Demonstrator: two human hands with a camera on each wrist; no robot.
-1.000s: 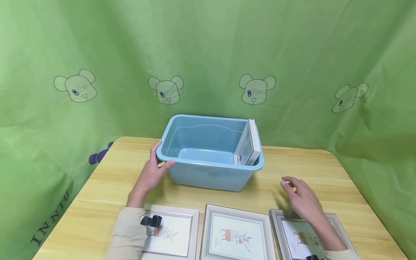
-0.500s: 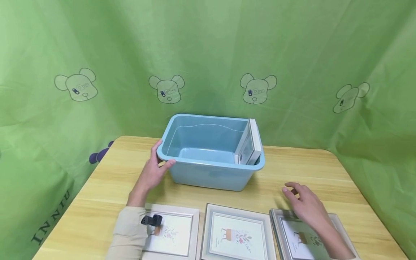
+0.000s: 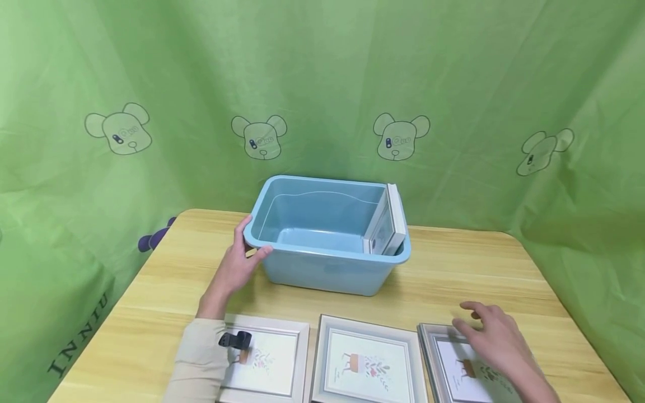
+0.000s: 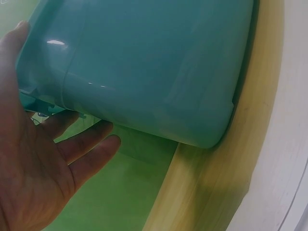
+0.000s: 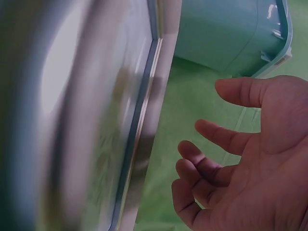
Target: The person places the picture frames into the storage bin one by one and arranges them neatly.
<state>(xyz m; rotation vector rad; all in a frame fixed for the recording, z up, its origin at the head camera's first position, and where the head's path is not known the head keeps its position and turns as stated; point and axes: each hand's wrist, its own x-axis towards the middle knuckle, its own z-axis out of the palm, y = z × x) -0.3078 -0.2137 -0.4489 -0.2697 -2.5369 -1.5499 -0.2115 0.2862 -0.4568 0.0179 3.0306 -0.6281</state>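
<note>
My left hand (image 3: 234, 270) holds the near left corner of a light-blue plastic tub (image 3: 322, 271), thumb on the front rim and index finger at the left rim. In the left wrist view its other fingers (image 4: 94, 156) extend loosely beneath the rim. A white picture frame (image 3: 395, 215) leans on edge inside the tub's right end. My right hand (image 3: 496, 336) hovers over the far edge of the right picture frame (image 3: 456, 366), fingers loosely bent and holding nothing. A middle picture frame (image 3: 370, 364) and a left picture frame (image 3: 267, 361) lie flat, flower pictures up.
The wooden table (image 3: 463, 263) has rounded far corners. Green cloth (image 3: 322, 73) printed with bear heads hangs behind and at both sides. My left sleeve covers part of the left picture frame.
My right hand has moved right and toward the near side, over the right picture frame. My left hand stays at the tub's corner, and the tub keeps its place.
</note>
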